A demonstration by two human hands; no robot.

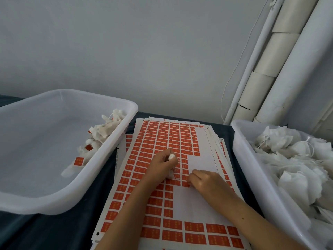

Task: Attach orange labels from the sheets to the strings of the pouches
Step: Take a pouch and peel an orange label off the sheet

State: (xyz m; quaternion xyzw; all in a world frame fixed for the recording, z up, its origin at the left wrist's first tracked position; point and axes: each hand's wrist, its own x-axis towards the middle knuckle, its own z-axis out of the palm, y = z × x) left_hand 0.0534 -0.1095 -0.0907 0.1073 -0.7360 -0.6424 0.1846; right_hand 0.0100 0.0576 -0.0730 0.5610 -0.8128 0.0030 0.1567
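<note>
A stack of label sheets [158, 141] covered in orange labels lies in the middle of the table, with bare white patches where labels are gone. My left hand [161, 166] grips a small white pouch [171, 175] over the sheet; its thin white string [182, 168] loops toward my right hand. My right hand [205, 181] rests on the sheet, its fingertips pressing at the edge of an orange label [185, 184] by the bare patch. What the right fingertips pinch is hidden.
A white plastic tub [45, 197] on the left holds several pouches with orange labels [100, 134]. Another white tub [252, 170] on the right is piled with unlabelled pouches [292, 159]. White pipes [266, 73] stand at the back right. A dark cloth [54, 230] covers the table.
</note>
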